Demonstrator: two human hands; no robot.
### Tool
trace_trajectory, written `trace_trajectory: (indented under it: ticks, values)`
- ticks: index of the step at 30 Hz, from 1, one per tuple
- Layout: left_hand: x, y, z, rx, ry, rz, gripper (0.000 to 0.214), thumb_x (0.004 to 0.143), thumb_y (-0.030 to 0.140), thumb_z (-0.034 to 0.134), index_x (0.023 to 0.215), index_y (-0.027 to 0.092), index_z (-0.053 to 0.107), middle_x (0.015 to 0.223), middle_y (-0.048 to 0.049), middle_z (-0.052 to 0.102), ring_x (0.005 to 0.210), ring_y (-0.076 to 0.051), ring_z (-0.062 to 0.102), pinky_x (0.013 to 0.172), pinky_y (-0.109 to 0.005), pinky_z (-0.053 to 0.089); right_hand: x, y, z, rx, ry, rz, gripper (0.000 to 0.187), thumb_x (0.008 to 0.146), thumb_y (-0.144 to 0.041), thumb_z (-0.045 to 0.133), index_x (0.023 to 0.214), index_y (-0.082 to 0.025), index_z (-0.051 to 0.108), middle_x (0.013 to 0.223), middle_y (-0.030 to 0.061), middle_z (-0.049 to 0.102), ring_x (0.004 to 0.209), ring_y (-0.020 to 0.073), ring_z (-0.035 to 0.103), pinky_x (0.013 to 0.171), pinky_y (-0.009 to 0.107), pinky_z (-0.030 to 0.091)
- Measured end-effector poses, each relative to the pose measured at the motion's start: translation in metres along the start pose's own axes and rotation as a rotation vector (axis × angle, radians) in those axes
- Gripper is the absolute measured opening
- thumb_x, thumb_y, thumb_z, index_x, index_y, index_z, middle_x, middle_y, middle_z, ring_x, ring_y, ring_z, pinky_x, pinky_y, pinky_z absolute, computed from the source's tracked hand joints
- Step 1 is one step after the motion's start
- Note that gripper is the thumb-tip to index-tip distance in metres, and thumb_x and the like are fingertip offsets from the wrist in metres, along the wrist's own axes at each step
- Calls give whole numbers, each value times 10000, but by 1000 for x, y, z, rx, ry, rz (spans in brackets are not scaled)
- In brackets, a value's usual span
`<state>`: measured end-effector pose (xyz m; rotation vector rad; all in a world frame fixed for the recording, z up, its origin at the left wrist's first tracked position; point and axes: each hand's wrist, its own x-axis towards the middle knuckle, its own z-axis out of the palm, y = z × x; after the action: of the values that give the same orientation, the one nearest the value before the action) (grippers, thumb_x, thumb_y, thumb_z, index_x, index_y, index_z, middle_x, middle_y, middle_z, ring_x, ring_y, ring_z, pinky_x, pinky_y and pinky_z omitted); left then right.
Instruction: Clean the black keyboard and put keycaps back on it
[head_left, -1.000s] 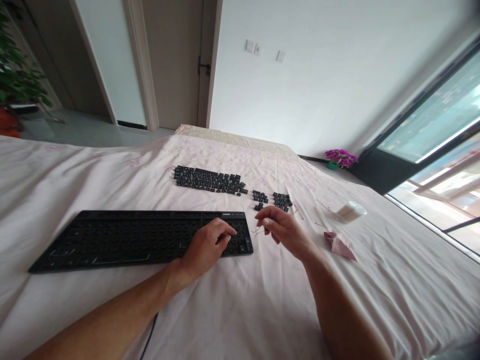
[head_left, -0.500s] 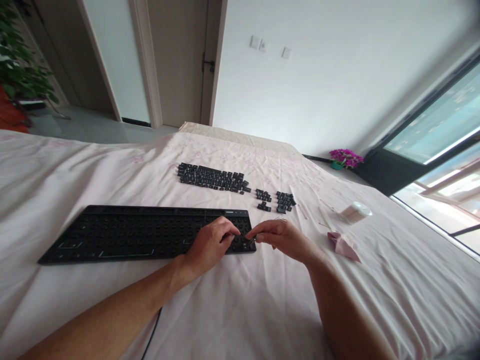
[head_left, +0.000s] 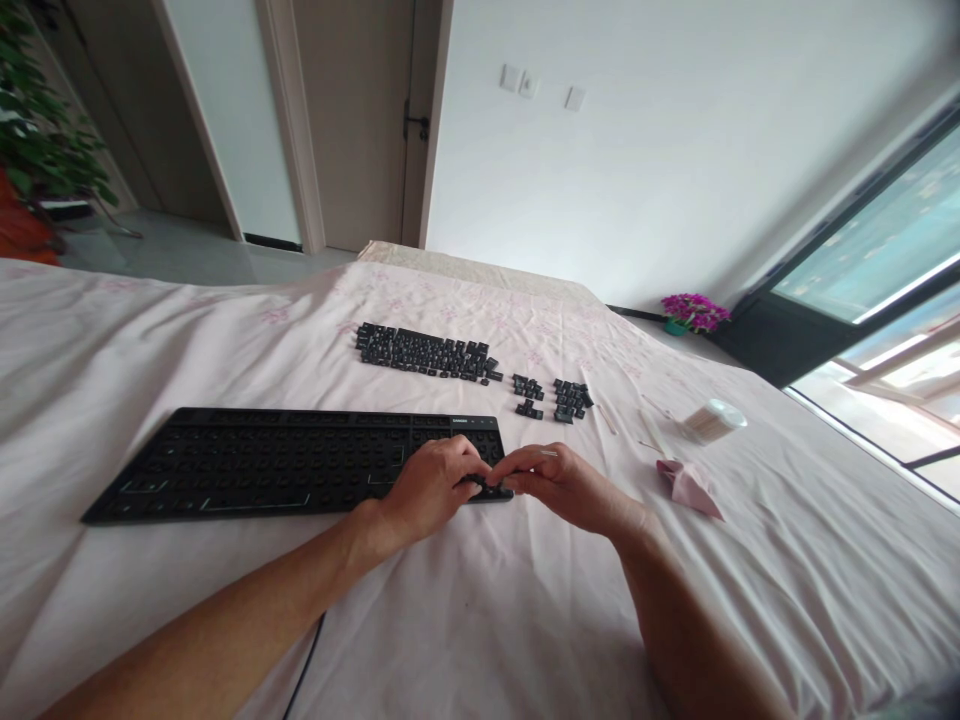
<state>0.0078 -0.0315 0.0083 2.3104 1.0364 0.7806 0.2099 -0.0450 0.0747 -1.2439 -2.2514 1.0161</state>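
So the long black plastic keyboard (head_left: pixel 270 462) lies flat on a pale pink flowered sheet (head_left: pixel 465 620), looking mostly stripped down to its switches. The left hand (head_left: pixel 429 485) rests over its right end, fingers loosely curled, thumb and index nearly together by the number pad. Can't tell if they've got hold of anything. The right hand (head_left: pixel 561 488) comes in from the other side, fingers bent and tips bunched close at that same corner, almost meeting the left's. A thin pale line shows along its fingers, but I can't make out what it is or whether it's gripped.

Past the board sits a big block of loose black keycaps (head_left: pixel 424 353), plus two smaller clusters (head_left: pixel 574 400) to its right. A clear round tub of swabs (head_left: pixel 712 421) and a crumpled pink cloth (head_left: pixel 688 487) are off to the right.

Handling-wise, I'd guess the board's stiff and fairly light, likely to slide on soft fabric, so hold it by the solid edges. Those exposed switches are probably the fragile bit; don't lean on them.
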Motion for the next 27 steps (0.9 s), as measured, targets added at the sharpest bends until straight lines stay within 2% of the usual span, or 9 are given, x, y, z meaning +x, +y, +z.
trace_trajectory:
  ticks: [3,7,13,17,21,24,26,27]
  values:
    - [6,3,3,107,-50,14,87,773,235,695,859,242,686,901,15,663,881,-178,594,804,-318,387,1,-3,2,-15,-25,-54,223,903,-207,522,955,-223,738,905,1,717,778,121,635,705,208,477]
    - [11,2,9,164,-27,10,127,763,321,721,809,220,660,814,13,654,812,-181,575,744,-317,357,3,-7,5,-80,13,-125,220,906,-179,520,946,-215,734,914,4,715,803,120,641,737,205,478]
    - [10,-1,17,145,35,77,218,872,380,589,755,196,608,746,11,618,747,-165,554,736,-306,360,4,-12,10,-126,66,-181,255,949,-270,482,964,-228,733,936,17,720,851,133,656,797,227,493]
    - [8,0,17,126,68,107,255,911,368,525,737,193,590,728,9,592,731,-158,536,751,-299,376,2,-12,11,-133,99,-207,256,948,-301,490,959,-234,737,944,23,719,888,144,654,831,243,495]
    - [5,1,14,-9,79,111,214,947,331,461,839,205,597,813,11,603,799,-144,551,760,-270,404,1,-13,9,-137,144,-199,257,953,-294,477,957,-235,727,905,18,710,844,135,650,802,243,499]
    - [4,2,10,-106,79,51,140,929,262,484,851,205,585,855,11,598,824,-137,561,749,-254,424,2,-12,9,-144,156,-212,242,951,-275,480,937,-225,716,916,20,707,856,136,639,806,247,489]
    - [5,3,9,-171,88,-8,51,875,184,534,865,206,579,871,14,601,817,-132,570,747,-249,439,4,-10,9,-147,175,-242,236,954,-266,471,944,-224,703,944,22,705,884,144,627,821,261,480]
    - [5,3,8,-208,93,-33,78,839,149,558,886,207,578,882,16,607,819,-129,578,752,-247,448,5,-9,10,-157,194,-259,235,957,-266,464,963,-227,695,954,24,703,889,149,620,825,272,476]
